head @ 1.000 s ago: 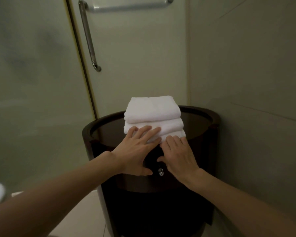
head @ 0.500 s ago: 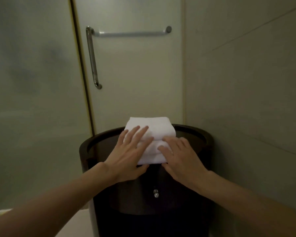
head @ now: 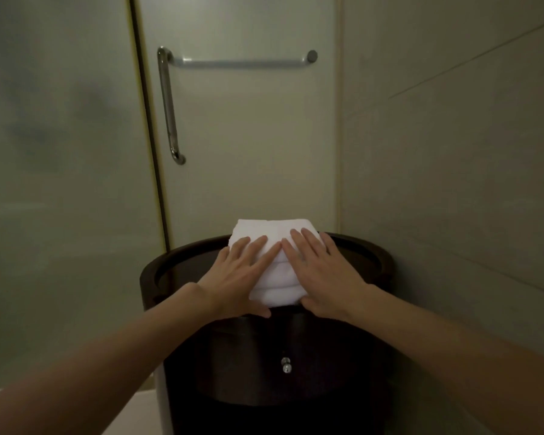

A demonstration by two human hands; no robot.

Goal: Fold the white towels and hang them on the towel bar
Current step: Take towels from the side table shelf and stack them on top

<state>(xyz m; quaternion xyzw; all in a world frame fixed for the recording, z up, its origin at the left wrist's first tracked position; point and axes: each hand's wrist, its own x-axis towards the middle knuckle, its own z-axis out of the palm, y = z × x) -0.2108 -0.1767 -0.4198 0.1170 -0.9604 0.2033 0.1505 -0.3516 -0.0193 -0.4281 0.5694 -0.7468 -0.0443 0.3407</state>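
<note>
A stack of three folded white towels (head: 275, 279) lies on the round dark wooden cabinet (head: 167, 271) straight ahead. My left hand (head: 241, 279) rests on the stack's left side, fingers spread over the top and thumb under the front edge. On the right side my right hand (head: 322, 274) clasps it the same way. Both hands touch the towels and cover much of the stack. The chrome towel bar (head: 242, 62) runs level across the frosted glass door, well above the towels and with nothing on it.
A vertical chrome handle (head: 168, 105) joins the bar's left end. The cabinet has a small metal knob (head: 285, 365) on its front. A tiled wall (head: 453, 167) closes the right side and a frosted glass panel (head: 60, 152) stands at left.
Both hands slid from the stack's front edge up onto its top and sides. The view tilted upward, bringing the whole towel bar into sight.
</note>
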